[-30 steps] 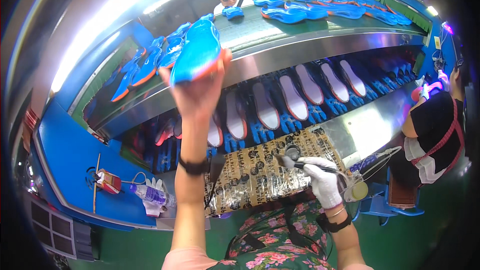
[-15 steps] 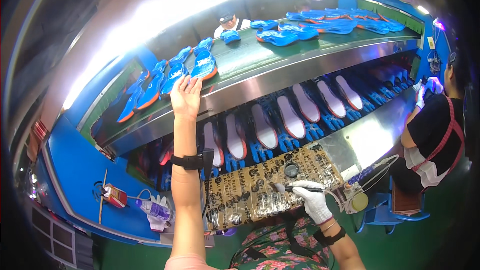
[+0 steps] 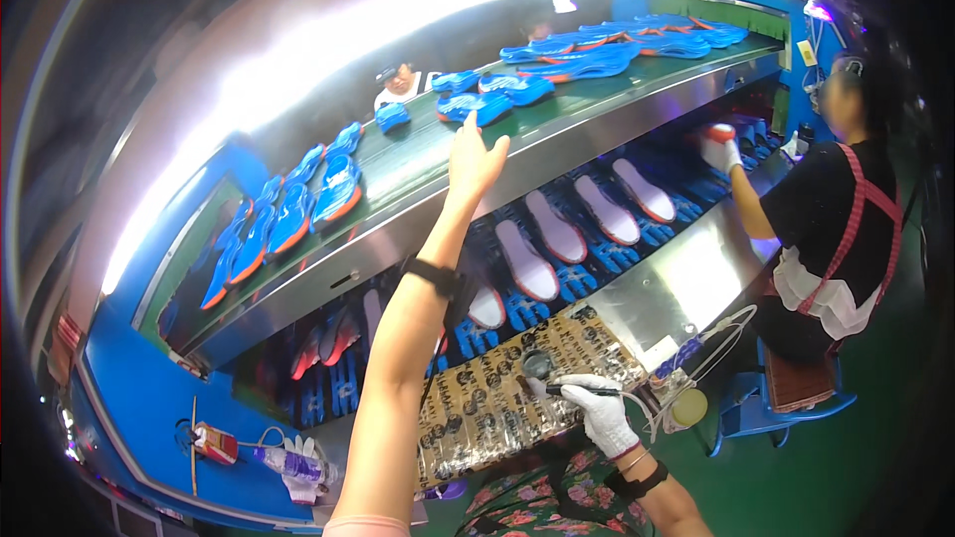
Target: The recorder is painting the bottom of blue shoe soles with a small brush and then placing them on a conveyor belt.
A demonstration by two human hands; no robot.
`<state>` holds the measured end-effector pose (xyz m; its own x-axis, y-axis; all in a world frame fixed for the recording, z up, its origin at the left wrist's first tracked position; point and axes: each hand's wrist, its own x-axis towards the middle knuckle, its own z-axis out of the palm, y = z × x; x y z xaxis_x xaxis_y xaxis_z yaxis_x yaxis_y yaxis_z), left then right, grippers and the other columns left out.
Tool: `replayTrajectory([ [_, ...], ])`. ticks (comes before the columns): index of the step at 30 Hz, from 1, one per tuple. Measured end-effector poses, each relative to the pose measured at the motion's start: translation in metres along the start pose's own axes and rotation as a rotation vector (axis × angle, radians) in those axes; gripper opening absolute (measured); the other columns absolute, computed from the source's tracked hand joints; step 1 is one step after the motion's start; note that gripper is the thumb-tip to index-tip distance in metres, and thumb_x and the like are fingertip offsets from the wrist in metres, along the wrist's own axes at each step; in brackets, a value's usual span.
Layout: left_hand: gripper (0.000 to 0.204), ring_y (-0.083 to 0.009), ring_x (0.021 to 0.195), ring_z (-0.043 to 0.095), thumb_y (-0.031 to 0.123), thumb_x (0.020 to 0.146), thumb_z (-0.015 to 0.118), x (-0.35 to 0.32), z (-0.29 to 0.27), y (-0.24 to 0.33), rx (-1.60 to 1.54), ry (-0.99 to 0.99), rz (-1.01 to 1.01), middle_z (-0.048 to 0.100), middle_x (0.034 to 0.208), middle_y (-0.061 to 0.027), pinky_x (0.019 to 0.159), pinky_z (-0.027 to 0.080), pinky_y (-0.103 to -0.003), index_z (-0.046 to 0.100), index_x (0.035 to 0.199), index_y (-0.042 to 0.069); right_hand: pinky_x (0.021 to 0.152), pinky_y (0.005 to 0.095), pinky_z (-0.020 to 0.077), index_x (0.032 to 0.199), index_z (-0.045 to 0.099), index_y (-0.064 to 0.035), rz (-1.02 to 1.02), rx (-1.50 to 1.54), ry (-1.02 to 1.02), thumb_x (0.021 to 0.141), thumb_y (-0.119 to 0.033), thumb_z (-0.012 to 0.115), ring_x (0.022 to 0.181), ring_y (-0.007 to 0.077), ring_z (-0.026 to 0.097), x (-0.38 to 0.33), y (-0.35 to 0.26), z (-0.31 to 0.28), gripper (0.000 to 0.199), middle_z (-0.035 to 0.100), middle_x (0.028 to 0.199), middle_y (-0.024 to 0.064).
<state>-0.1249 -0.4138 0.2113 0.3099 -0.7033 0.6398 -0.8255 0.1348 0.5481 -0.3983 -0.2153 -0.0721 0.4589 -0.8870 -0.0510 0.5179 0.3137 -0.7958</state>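
My bare left hand [image 3: 476, 161] reaches over the upper conveyor [image 3: 403, 154], thumb spread from the fingers. Its fingertips meet the near edge of a blue shoe sole [image 3: 466, 107] with an orange underside; no grip on it shows. My right hand [image 3: 607, 420], in a white glove, is closed round the dark handle of a brush [image 3: 559, 389]. The brush tip is beside a small dark pot [image 3: 537, 363] on the tape-covered board [image 3: 477, 403] in front of me. On the lower level stand several lasted shoes [image 3: 527, 259], pale bottoms up.
More blue soles [image 3: 338, 187] lie along the conveyor at left and far right. A co-worker [image 3: 846, 199] sits at right on a blue stool [image 3: 786, 408], holding a shoe. Another person [image 3: 398, 85] is behind the belt. A bottle [image 3: 288, 464] and a glove [image 3: 301, 489] lie at lower left.
My left hand has moved right along the conveyor, from a pair of soles at left to one farther right. The brush has come closer to the pot. My view has shifted right.
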Motion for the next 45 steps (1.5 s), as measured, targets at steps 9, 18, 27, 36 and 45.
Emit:
replayTrajectory([
  [9,0.087,-0.0465,0.134,0.048,0.055,0.086,0.07,0.064,0.052,0.001,0.587,-0.136,-0.308,0.053,0.142,-0.0303,0.11,0.044,-0.051,0.036,0.156,0.016,0.079,0.0242,0.0542,0.108,0.075,0.0045,0.009,0.023,0.041,0.087,0.001,0.075,0.084,0.0133,0.07,-0.012,-0.01,-0.017,0.021,0.076,0.096,0.0086],
  [18,0.041,-0.0228,0.099,0.062,0.038,0.089,0.081,0.01,0.009,-0.008,-0.897,0.171,-0.311,0.063,0.102,-0.0084,0.084,0.057,-0.044,0.061,0.113,0.011,0.082,0.0256,0.0556,0.109,0.075,0.0037,-0.039,0.026,0.047,0.09,0.0,0.073,0.09,0.0137,0.07,-0.005,-0.006,-0.034,0.02,0.076,0.102,0.0089],
  [27,0.07,-0.0209,0.117,0.058,-0.003,0.085,0.071,-0.202,-0.098,-0.01,-0.513,0.417,-0.068,0.052,0.131,-0.0097,0.1,0.049,-0.035,0.042,0.148,0.005,0.077,0.0249,0.055,0.11,0.075,0.0026,-0.004,0.036,0.067,0.091,-0.002,0.072,0.086,0.0124,0.069,-0.011,-0.005,-0.02,0.02,0.076,0.101,0.0081],
  [36,0.065,-0.0362,0.099,0.07,0.019,0.072,0.063,-0.358,-0.065,-0.077,-1.339,-0.174,-0.962,0.068,0.111,-0.0216,0.093,0.058,-0.047,0.055,0.13,-0.007,0.075,0.024,0.0527,0.112,0.074,0.0024,-0.143,0.15,0.059,0.093,0.0,0.068,0.085,0.0105,0.066,-0.013,-0.053,0.015,0.02,0.075,0.108,0.0094],
  [45,0.109,-0.0432,0.13,0.054,0.085,0.082,0.053,-0.459,-0.03,-0.054,-2.095,-0.215,-1.201,0.053,0.148,-0.0213,0.116,0.037,-0.061,0.036,0.155,0.005,0.092,0.0319,0.0551,0.108,0.076,0.002,-0.231,-0.432,-0.266,0.084,0.002,0.077,0.105,0.0198,0.07,-0.023,-0.07,0.085,0.024,0.075,0.112,0.0121],
])
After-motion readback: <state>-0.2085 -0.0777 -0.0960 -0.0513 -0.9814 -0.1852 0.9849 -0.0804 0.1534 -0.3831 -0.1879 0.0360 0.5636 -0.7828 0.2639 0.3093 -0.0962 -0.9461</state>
